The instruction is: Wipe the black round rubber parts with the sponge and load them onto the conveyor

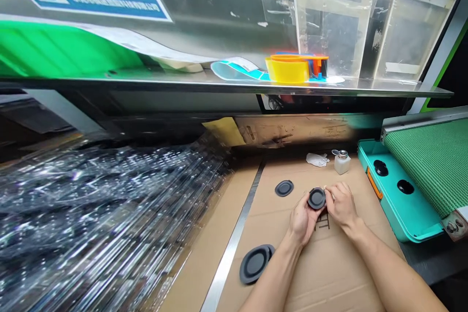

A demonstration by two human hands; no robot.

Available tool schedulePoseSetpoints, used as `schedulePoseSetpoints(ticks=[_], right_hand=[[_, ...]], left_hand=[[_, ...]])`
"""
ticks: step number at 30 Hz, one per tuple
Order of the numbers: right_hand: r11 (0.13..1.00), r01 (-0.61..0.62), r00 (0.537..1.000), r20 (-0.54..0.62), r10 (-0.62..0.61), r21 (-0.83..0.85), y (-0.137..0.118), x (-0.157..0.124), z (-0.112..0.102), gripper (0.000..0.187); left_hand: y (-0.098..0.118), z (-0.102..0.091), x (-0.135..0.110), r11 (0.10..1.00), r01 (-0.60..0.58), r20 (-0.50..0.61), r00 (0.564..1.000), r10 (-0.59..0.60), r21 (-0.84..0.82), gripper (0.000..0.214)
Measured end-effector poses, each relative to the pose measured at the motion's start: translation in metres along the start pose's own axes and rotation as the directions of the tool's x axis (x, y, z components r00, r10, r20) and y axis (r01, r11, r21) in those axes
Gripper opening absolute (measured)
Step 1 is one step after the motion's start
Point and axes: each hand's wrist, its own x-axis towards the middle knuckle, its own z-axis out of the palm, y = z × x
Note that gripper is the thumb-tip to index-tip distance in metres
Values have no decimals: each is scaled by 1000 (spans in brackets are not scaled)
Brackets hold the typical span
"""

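A round black plastic disc [316,198] with a raised ring sits in the fingers of my left hand [302,219], above the cardboard. My right hand [341,203] has its fingers curled, with thumb and fingertips pinched at the disc's right edge. Another flat black disc [284,188] lies on the cardboard, up and left of my hands. Near my left forearm rests a larger black disc [255,264], overlapping a second one that is partly hidden.
Clear plastic trays [120,224] are piled on the left. A teal bin [413,214] with two black round parts stands right, beside a green conveyor belt [431,156]. Behind are a small bottle [342,163], a white crumpled wipe [317,159], and a metal shelf [234,88] with yellow tape [288,70].
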Motion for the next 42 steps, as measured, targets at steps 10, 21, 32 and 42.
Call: schedulePoseSetpoints(ticks=[10, 21, 32, 42], right_hand=[[986, 12, 998, 51, -20, 165, -39, -12, 14, 19], [953, -43, 994, 87, 72, -299, 19, 3, -19, 22], [975, 128, 862, 507, -19, -181, 18, -1, -47, 33], [977, 87, 948, 286, -142, 196, -19, 5, -23, 29]], left_hand=[[-3, 1, -3, 998, 65, 29, 998, -64, -27, 35], [25, -6, 2, 999, 25, -84, 996, -28, -40, 32], [44, -10, 4, 964, 160, -2, 986, -164, -215, 24], [13, -1, 2, 998, 64, -25, 998, -65, -23, 26]])
